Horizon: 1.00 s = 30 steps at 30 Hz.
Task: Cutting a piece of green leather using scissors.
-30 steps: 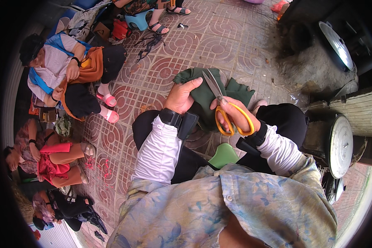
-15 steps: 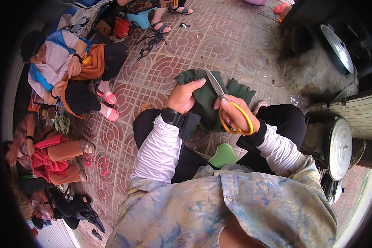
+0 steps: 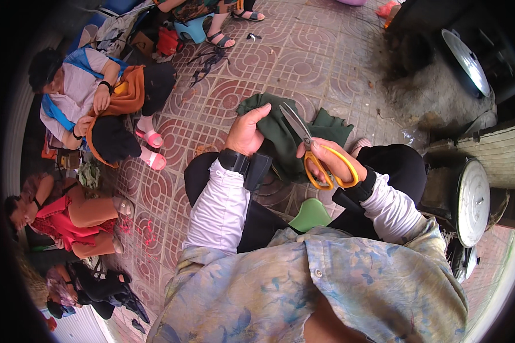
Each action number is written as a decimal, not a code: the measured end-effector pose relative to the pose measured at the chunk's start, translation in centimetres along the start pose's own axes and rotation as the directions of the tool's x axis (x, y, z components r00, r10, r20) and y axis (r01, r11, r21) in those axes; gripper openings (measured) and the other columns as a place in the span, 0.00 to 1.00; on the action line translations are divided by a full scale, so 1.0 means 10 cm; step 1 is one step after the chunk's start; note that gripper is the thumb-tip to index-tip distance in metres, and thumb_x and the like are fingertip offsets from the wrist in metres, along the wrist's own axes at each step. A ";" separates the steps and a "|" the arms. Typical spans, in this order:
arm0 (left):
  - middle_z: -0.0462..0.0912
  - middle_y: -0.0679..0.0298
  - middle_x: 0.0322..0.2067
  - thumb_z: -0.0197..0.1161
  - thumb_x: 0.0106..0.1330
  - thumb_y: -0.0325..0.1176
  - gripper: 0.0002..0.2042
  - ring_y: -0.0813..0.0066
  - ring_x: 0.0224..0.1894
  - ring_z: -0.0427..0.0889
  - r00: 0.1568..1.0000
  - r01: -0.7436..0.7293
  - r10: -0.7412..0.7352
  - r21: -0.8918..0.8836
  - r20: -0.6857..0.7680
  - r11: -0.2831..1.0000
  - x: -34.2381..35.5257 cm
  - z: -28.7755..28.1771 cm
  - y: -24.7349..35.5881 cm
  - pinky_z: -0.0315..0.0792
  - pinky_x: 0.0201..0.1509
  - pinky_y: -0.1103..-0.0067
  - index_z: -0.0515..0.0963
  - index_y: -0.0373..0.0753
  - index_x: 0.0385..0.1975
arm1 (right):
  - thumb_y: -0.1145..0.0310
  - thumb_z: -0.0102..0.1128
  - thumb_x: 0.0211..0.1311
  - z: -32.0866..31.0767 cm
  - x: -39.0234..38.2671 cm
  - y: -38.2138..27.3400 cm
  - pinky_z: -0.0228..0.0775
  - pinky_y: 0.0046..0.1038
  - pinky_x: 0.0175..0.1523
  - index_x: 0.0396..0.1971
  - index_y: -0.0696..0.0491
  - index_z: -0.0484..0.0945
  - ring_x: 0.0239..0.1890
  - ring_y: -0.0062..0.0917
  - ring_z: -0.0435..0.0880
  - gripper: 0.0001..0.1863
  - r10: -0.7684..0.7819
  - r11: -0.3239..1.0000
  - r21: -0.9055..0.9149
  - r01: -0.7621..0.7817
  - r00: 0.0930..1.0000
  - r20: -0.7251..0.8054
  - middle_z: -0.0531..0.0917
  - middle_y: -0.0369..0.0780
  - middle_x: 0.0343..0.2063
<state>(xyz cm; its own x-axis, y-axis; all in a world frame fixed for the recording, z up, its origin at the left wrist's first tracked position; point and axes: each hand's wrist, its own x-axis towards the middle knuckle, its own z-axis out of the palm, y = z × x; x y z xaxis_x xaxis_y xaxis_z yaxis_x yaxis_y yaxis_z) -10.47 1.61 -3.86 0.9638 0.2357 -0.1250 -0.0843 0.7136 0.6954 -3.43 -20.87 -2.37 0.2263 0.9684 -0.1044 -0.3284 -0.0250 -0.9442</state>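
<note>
A piece of dark green cloth (image 3: 284,150) hangs between my knees. My left hand (image 3: 246,131) grips its left edge, thumb stretched along the top and the other fingers hidden behind the fabric. In my right hand (image 3: 332,160) is a pair of scissors (image 3: 301,132) with yellow handles. The blades point up and to the left in front of the cloth, and they look nearly closed. The cloth's ragged right part (image 3: 332,127) spreads out beyond the blades.
A green plastic stool (image 3: 310,215) shows between my thighs. To the right are a round metal lid (image 3: 472,202), another tilted lid (image 3: 465,63) and a clay stove (image 3: 429,97). People sit along the left, one with orange cloth (image 3: 125,94). Dark scraps (image 3: 209,62) lie on the tiled floor.
The scissors have shifted slightly left and down, and their handles have spread apart a little. My left hand has moved slightly left with the cloth edge.
</note>
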 end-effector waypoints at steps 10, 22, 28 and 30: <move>0.82 0.61 0.38 0.55 0.63 0.26 0.07 0.71 0.41 0.81 0.999 0.026 -0.025 0.010 -0.041 1.000 0.02 0.04 -0.02 0.73 0.49 0.75 0.78 0.35 0.39 | 0.45 0.37 0.69 0.00 -0.01 0.01 0.59 0.14 0.22 0.40 0.58 0.69 0.15 0.11 0.66 0.27 0.003 0.999 0.034 -0.003 1.000 -0.007 0.69 0.31 0.15; 0.81 0.63 0.38 0.56 0.63 0.25 0.07 0.72 0.41 0.81 0.999 0.007 -0.006 0.046 -0.040 0.999 0.00 0.02 -0.02 0.73 0.49 0.75 0.77 0.35 0.39 | 0.46 0.37 0.70 0.00 0.01 -0.03 0.59 0.14 0.22 0.40 0.58 0.69 0.14 0.11 0.66 0.26 -0.004 1.000 0.012 0.004 1.000 -0.006 0.69 0.31 0.15; 0.82 0.63 0.37 0.56 0.62 0.24 0.07 0.73 0.40 0.80 0.999 -0.016 0.018 0.079 -0.032 0.997 -0.01 0.06 -0.02 0.73 0.48 0.76 0.78 0.35 0.38 | 0.46 0.37 0.70 -0.02 0.02 -0.04 0.59 0.14 0.22 0.40 0.58 0.69 0.14 0.11 0.66 0.26 -0.022 1.000 -0.013 0.022 1.000 -0.009 0.68 0.31 0.15; 0.82 0.63 0.37 0.56 0.62 0.24 0.07 0.73 0.40 0.80 1.000 -0.010 0.012 0.072 -0.027 0.997 -0.01 0.07 -0.02 0.73 0.48 0.76 0.78 0.35 0.38 | 0.47 0.37 0.70 -0.03 0.02 -0.04 0.59 0.14 0.22 0.40 0.58 0.69 0.14 0.11 0.66 0.26 -0.019 0.999 -0.028 0.019 1.000 -0.014 0.68 0.31 0.14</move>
<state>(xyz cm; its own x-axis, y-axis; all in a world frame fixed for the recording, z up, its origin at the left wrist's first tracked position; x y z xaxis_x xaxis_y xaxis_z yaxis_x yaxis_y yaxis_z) -10.37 0.99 -3.43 0.9555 0.2618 -0.1357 -0.0754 0.6619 0.7458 -2.99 -20.71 -2.05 0.2451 0.9653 -0.0906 -0.2979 -0.0140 -0.9545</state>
